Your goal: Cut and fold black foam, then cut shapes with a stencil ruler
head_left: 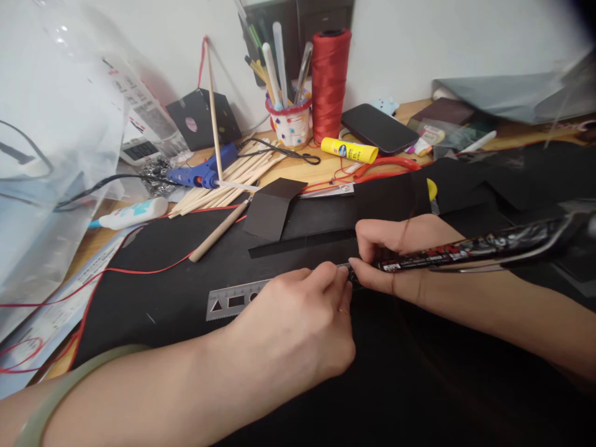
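A metal ruler (233, 302) with cut-out shapes lies on black sheet material. My left hand (302, 316) is curled over the ruler, fingers closed and pressing on it, so much of the ruler is hidden. My right hand (395, 248) pinches a black patterned pen (447, 253) with a silver clip. The pen slants up to the right, and its tip is hidden by the fingers near the ruler's right end. Just beyond my hands lie a dark narrow strip (302, 243) and a folded black paper piece (274, 210).
Behind are a blue glue gun (205, 167), several wooden sticks (223, 192), a decorated pen cup (291, 124), a red thread spool (330, 87), a yellow glue stick (349, 150) and a phone (379, 127). A wooden-handled tool (218, 233) and red cord (153, 271) lie left.
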Available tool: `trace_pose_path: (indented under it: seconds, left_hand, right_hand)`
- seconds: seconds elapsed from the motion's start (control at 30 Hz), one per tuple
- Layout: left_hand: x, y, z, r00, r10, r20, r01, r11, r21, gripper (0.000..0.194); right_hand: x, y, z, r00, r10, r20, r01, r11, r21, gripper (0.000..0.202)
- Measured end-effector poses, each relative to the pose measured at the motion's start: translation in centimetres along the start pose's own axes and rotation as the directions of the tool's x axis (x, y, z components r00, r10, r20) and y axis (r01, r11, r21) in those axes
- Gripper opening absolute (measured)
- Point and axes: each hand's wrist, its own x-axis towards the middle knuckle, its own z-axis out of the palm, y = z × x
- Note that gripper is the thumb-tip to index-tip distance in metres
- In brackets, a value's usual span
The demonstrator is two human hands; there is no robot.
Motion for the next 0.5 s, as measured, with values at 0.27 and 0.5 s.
trace_pose_path:
  seconds: [0.27, 0.5]
  left_hand:
    - [-0.22, 0.08, 0.26, 1.000, 0.002, -0.023, -0.001, 1.000, 0.019, 0.020]
    - [-0.29, 0.14, 0.24, 1.000, 0.008, -0.020, -0.007, 0.999, 0.032, 0.018]
  right_hand:
    - [-0.01, 0.29, -0.25, 0.999, -0.028, -0.041, 0.021, 0.985, -0.173, 0.020]
    - [0.19, 0.29, -0.24, 0.997, -0.038, -0.074, 0.023, 0.980, -0.199, 0.020]
